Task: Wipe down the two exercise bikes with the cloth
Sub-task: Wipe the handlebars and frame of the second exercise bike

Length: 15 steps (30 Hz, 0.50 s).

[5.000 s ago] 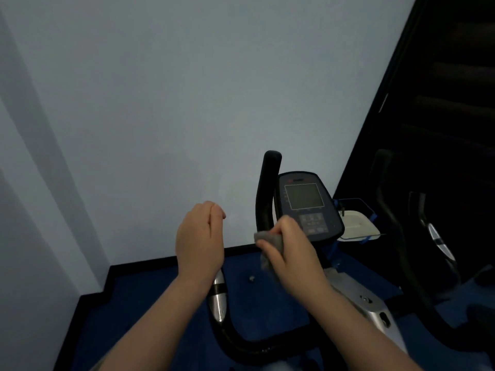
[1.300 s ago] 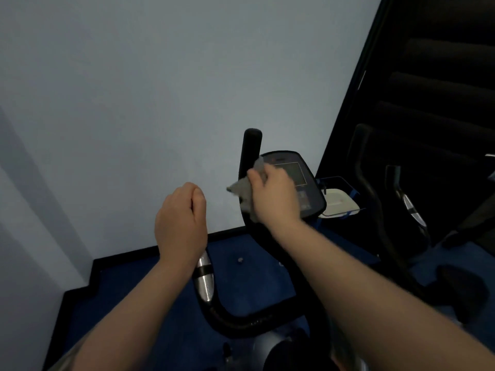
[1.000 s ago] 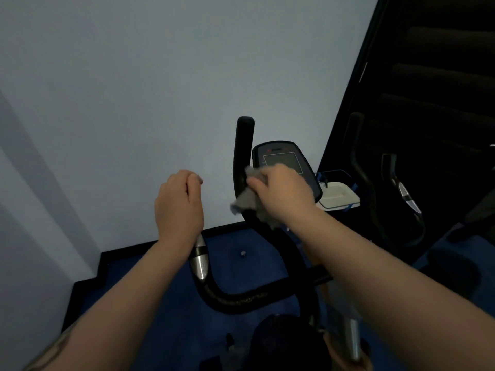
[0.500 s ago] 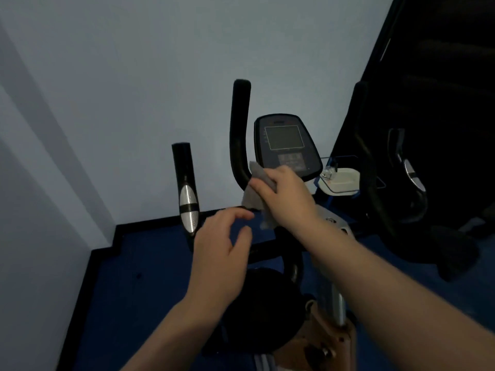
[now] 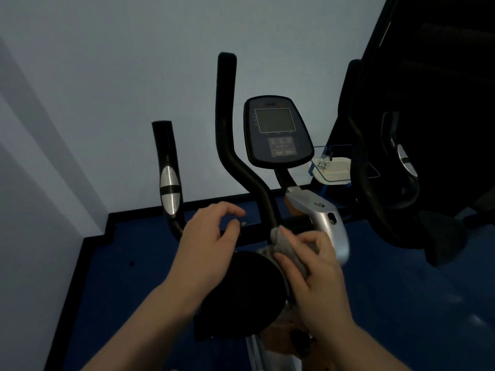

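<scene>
cloth (image 5: 284,243) on handlebar (image 5: 249,183) — hands (right (image 5: 318,274)) gripping

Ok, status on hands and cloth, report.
Right hand grips cloth at handlebar base. Left hand open, holding nothing. Nothing in the way.

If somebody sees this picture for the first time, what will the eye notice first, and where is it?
First come the two hands low in the middle: the right hand grips a grey cloth at the foot of the black handlebar, and the left hand hovers beside it with loose fingers. Above them stands the bike's dark console against the pale wall. A second bike sits in shadow at the right.
</scene>
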Tool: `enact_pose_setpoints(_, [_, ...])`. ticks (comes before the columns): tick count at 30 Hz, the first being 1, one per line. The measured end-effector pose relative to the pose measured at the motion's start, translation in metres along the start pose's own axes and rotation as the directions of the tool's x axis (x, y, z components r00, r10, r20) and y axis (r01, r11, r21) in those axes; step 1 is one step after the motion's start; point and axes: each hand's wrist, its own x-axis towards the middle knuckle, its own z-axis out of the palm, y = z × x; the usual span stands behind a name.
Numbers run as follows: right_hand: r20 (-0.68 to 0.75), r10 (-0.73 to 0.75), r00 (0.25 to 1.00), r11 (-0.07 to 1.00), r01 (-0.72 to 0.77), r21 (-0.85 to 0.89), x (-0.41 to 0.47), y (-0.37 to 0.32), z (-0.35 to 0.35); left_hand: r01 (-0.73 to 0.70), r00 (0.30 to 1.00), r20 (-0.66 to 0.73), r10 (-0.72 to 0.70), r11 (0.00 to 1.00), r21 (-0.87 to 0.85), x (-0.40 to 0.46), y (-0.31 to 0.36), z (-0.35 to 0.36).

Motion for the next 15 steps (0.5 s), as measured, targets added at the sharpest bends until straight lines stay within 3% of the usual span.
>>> enact_pose_setpoints(2, [0.006,-0.060,0.998,0.997,0.060,-0.047,0.027,0.000,0.002,0.001,1.000,0.010,-0.001,1.000,-0.004,0.000,0.000,-0.002])
enact_pose_setpoints(6, [-0.075,0.052,0.996,0.999,-0.053,-0.008,0.070,-0.008,0.017,-0.012,0.999,0.033,0.011,0.999,0.029,0.000,0.000,-0.002])
enact_pose_setpoints(11, [-0.126,0.106,0.986,0.977,-0.080,0.199,-0.017,-0.007,0.020,-0.002,0.999,0.032,0.002,1.000,0.009,-0.001,-0.003,-0.001])
enact_pose_setpoints(15, [-0.149,-0.006,0.989,1.000,0.004,-0.010,0.023,0.001,0.022,0.012,0.999,0.041,-0.013,1.000,0.022,0.001,-0.003,0.000])
